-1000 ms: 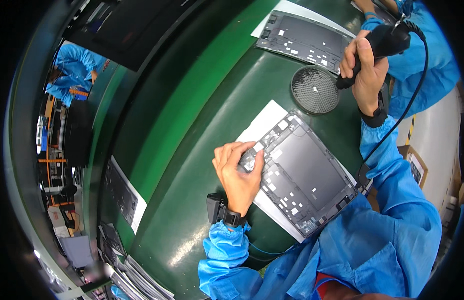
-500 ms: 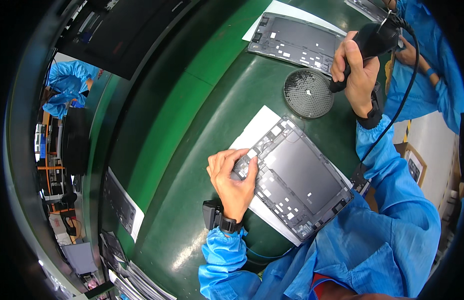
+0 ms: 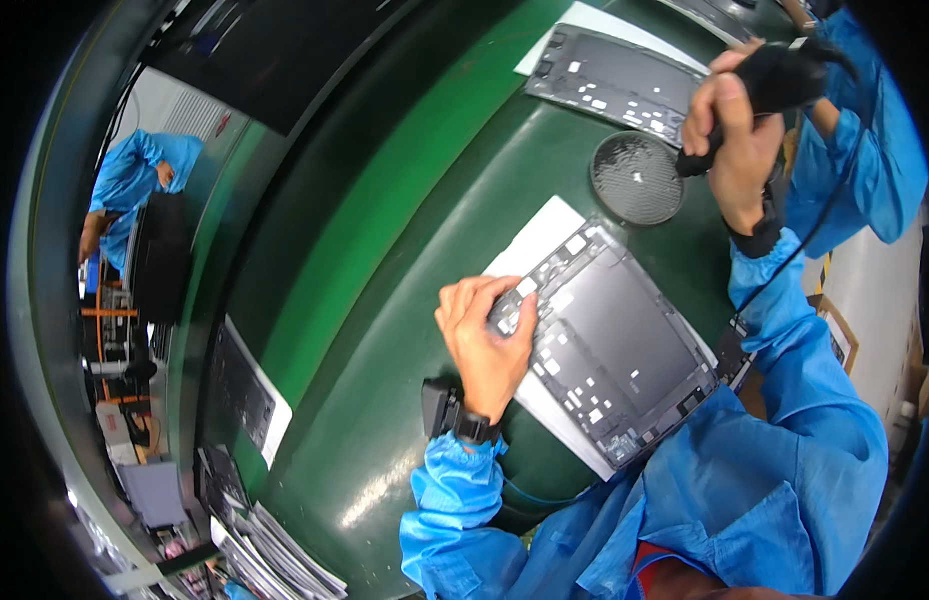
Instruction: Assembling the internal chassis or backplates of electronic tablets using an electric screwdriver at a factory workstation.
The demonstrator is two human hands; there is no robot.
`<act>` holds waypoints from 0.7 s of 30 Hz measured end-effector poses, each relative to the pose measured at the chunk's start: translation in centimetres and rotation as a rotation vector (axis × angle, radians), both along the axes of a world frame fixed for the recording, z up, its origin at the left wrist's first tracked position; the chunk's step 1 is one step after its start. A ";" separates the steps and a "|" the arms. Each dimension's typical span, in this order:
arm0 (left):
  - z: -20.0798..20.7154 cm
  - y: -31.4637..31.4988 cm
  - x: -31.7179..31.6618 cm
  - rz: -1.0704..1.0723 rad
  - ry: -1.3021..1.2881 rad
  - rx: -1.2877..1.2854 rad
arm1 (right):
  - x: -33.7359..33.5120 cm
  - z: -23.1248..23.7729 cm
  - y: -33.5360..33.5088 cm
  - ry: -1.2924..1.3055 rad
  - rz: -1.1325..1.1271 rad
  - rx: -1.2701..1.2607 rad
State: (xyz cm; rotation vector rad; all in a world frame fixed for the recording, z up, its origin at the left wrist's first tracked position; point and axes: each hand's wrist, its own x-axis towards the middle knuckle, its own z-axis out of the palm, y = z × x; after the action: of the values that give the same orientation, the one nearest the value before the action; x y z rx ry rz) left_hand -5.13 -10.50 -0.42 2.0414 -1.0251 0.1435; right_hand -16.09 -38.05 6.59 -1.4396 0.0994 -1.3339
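Note:
A dark tablet housing (image 3: 624, 330), with small white pads and dark fittings along its frame, lies on a white sheet (image 3: 539, 235) in front of me. My left hand (image 3: 489, 345) grips its upper left edge, thumb on the inner face and fingers curled at the rim. Up at the right, my right hand (image 3: 734, 135) is wrapped round a black corded hand tool (image 3: 784, 78) with a bulky head; blur hides its exact kind. The tool's lower end hangs beside a round grey dish (image 3: 637, 178) with a grid of small holes.
A second tablet housing (image 3: 619, 85) on white paper lies beyond the dish. Another dark panel (image 3: 246, 385) rests at the left, near stacked sheets (image 3: 279, 550). A co-worker's blue sleeve (image 3: 864, 160) is close by my right hand; another person (image 3: 144, 190) is at far left.
The whole view has shifted, so the bench and things sit slightly further right. Both hands keep their grips. The far-left person has moved their arms.

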 end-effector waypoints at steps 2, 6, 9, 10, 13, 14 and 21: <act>-0.3 -0.3 0.3 -0.012 -0.032 -0.022 | 1.4 2.1 2.2 -0.069 0.153 -0.031; -1.1 -0.4 0.0 0.073 -0.023 -0.057 | 6.1 1.6 11.2 -0.012 0.419 0.104; -1.4 -0.2 0.0 0.094 -0.035 -0.072 | 7.9 -0.7 13.6 0.088 0.635 0.083; -1.4 -0.1 0.0 0.092 -0.027 -0.088 | 8.1 -1.2 14.2 0.092 0.650 0.086; -1.4 0.0 0.1 0.102 -0.037 -0.083 | 8.4 -1.8 14.9 0.131 0.617 0.079; -1.4 0.1 0.0 0.099 -0.032 -0.082 | 8.4 -1.6 15.2 0.132 0.625 0.080; -1.7 0.2 0.1 0.093 -0.024 -0.087 | 8.5 -1.9 15.4 0.104 0.613 0.157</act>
State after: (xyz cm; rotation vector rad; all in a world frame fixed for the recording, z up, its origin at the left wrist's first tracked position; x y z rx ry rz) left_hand -5.01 -10.32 -2.08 2.0127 -0.9225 0.2577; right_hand -7.57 -22.63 4.71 -1.2651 -0.1568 -0.7324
